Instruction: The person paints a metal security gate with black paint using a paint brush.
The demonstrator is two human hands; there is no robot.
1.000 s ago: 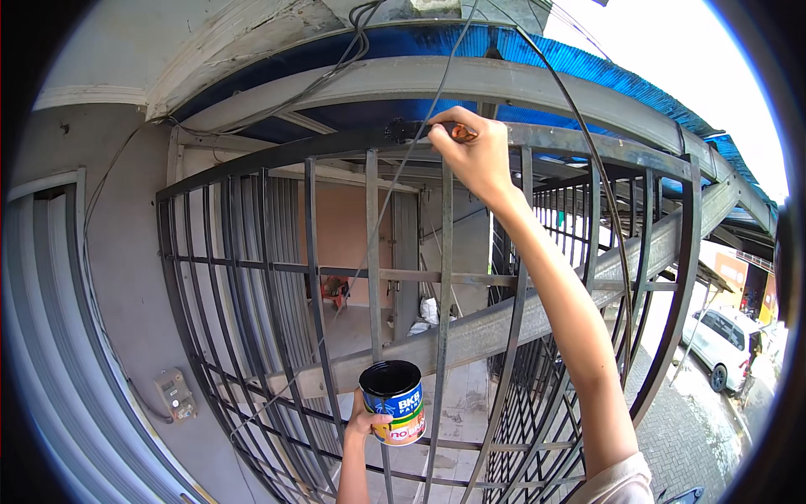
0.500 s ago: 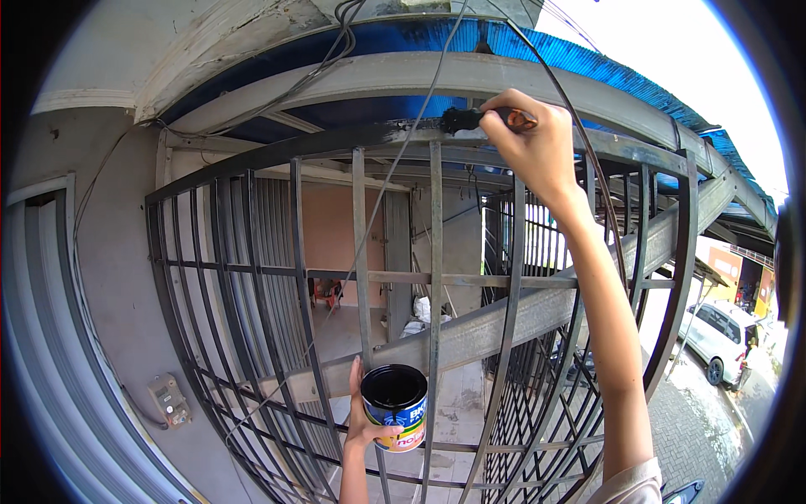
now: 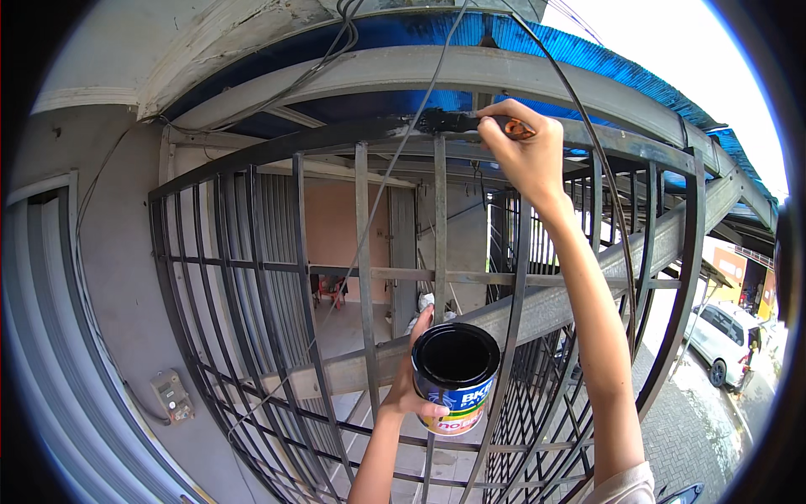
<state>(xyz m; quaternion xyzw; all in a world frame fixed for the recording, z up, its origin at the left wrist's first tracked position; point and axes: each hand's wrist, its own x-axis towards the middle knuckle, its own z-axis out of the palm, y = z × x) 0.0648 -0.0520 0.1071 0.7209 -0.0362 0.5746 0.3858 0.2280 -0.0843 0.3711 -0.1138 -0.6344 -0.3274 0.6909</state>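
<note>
My right hand (image 3: 529, 155) grips a paintbrush (image 3: 460, 119) with black bristles and an orange-brown part showing at the fingers. The bristles lie on the top rail (image 3: 630, 141) of a metal grille, where a patch of wet black paint shows just to their left. Lower down, my left hand (image 3: 403, 391) is wrapped round an open paint can (image 3: 456, 357) with a colourful label and glossy black contents. The can is held upright in front of the grille's bars, some of which are black and others bare grey metal.
Cables (image 3: 386, 172) hang across the grille. Above run a grey beam (image 3: 386, 67) and blue corrugated roofing (image 3: 562, 46). A slanting beam (image 3: 319, 378) crosses behind the bars. At left are a wall-mounted meter box (image 3: 172, 395) and shutter (image 3: 50, 294); a white car (image 3: 718, 340) stands below right.
My right hand and brush moved right along the rail, then slightly back left, and the black patch has spread. My left hand has raised the can up and to the right.
</note>
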